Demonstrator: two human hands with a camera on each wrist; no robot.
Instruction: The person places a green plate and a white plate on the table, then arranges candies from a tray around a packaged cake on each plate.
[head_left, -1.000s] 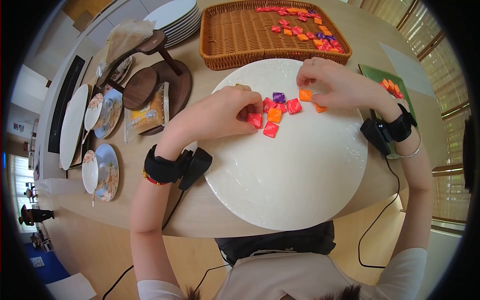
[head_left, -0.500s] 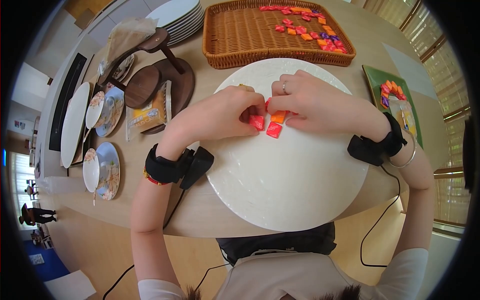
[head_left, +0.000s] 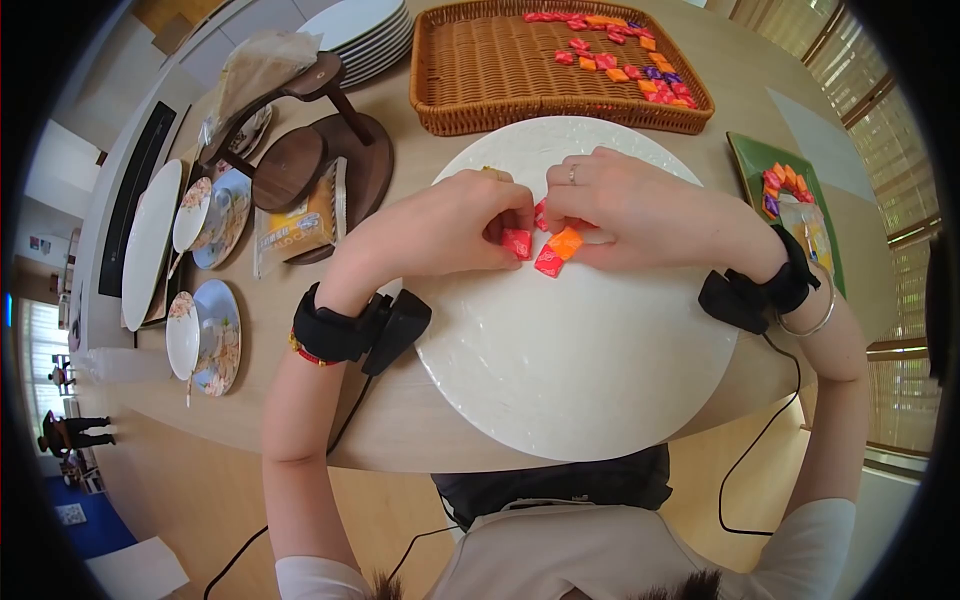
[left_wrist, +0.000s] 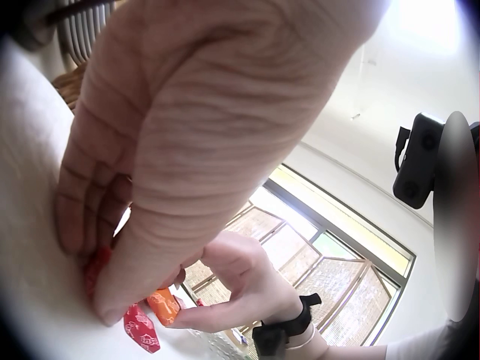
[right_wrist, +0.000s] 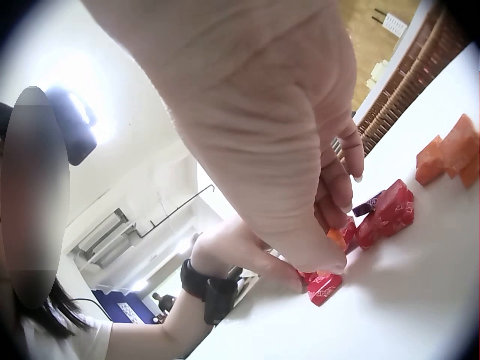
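On the large white round plate (head_left: pixel 580 370) lies a small cluster of square wrapped candies. My left hand (head_left: pixel 465 220) pinches a red candy (head_left: pixel 517 243) at the cluster's left side, thumb and fingers on it. From the right, my right hand (head_left: pixel 630 210) pinches an orange candy (head_left: pixel 565 243), which sits tilted against a red candy (head_left: pixel 548 262) nearer me. Another red candy (head_left: pixel 541 213) shows between the hands. The right wrist view reveals more red candies (right_wrist: pixel 386 216), a purple candy (right_wrist: pixel 366 206) and loose orange candies (right_wrist: pixel 457 146), hidden behind my right hand in the head view.
Beyond the plate stands a wicker tray (head_left: pixel 480 120) with rows of candies. A green plate (head_left: pixel 755 160) with candies is at the right. On the left are a dark wooden stand (head_left: pixel 365 170), a bagged snack (head_left: pixel 300 225), cups with saucers (head_left: pixel 215 335) and stacked white plates (head_left: pixel 375 50).
My right hand has moved left from the loose orange candies to the cluster. Over the last half second the orange candy there has turned and tilted. My left hand stays at its red candy.
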